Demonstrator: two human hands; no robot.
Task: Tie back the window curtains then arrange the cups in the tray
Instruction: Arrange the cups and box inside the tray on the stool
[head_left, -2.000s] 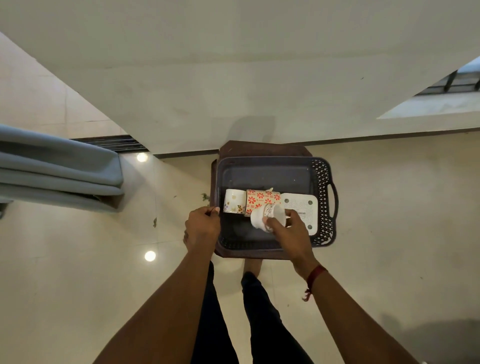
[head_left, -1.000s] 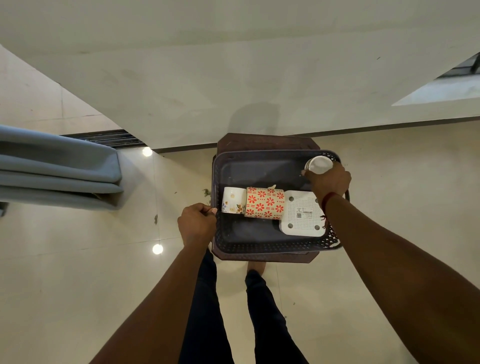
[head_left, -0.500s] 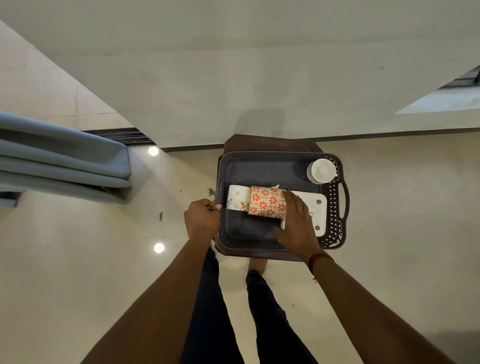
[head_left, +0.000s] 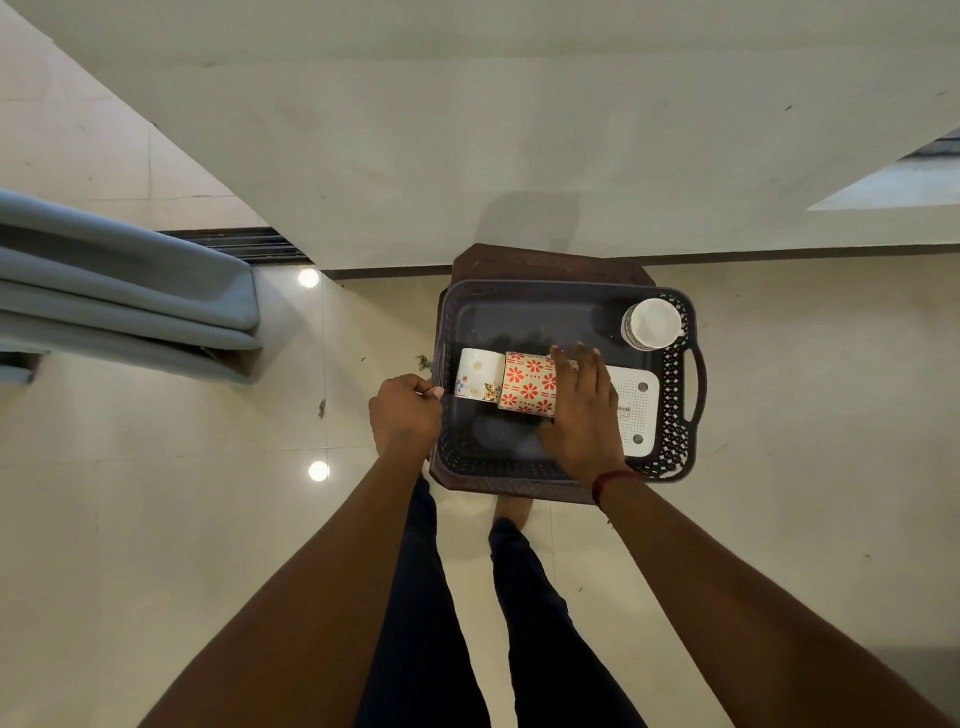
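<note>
The left hand (head_left: 405, 413) is gripping the left rim of the dark tray (head_left: 670, 447), fingers curled tight around it. The right hand (head_left: 584, 415) is lying over the red-flowered cup (head_left: 527, 384) — on its side mid-tray, touching a white floral cup (head_left: 477, 381) — whether it is grasping, I cannot tell. A white cup (head_left: 652, 323) is standing upright in the far right corner.

dark perforated tray (head_left: 675, 415) sits on a brown stool. red-flowered cup (head_left: 527, 383) lies on its side mid-tray, touching a white floral cup (head_left: 475, 380), also on its side. third cup (head_left: 652, 323) stands upright in the far right corner. grey curtain (head_left: 124, 296) hangs bunched at left.
</note>
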